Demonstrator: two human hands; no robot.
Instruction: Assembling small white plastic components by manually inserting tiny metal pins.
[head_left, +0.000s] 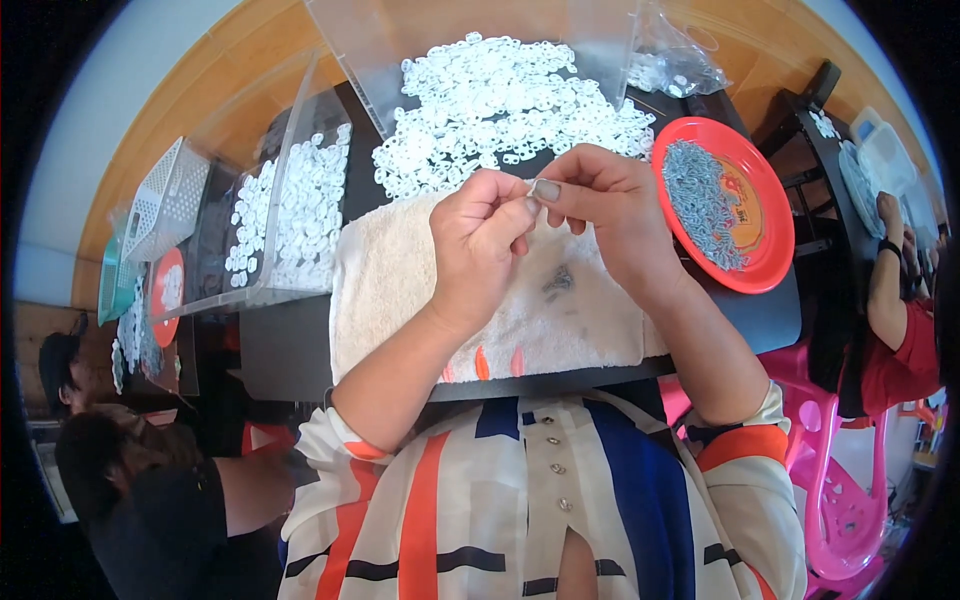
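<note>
My left hand (478, 235) and my right hand (622, 215) meet over a cream towel (385, 285), thumbs and forefingers pinched together. Between the fingertips a bit of something small and pale shows, mostly covered, so I cannot tell its kind. On the towel below my right hand lies a little cluster of small grey metal pieces (560, 280). Beyond my hands spreads a large heap of small white plastic pieces with holes (510, 100). Right of my right hand, a red plate (775, 245) holds a pile of small silvery metal pieces (700, 200).
A clear plastic bin (232, 300) with white pieces stands at left, near a white perforated basket (172, 200). A clear bag (675, 65) lies at the far right. People sit on both sides; a pink chair (845, 500) is at right. The dark table's edge (285, 375) runs before me.
</note>
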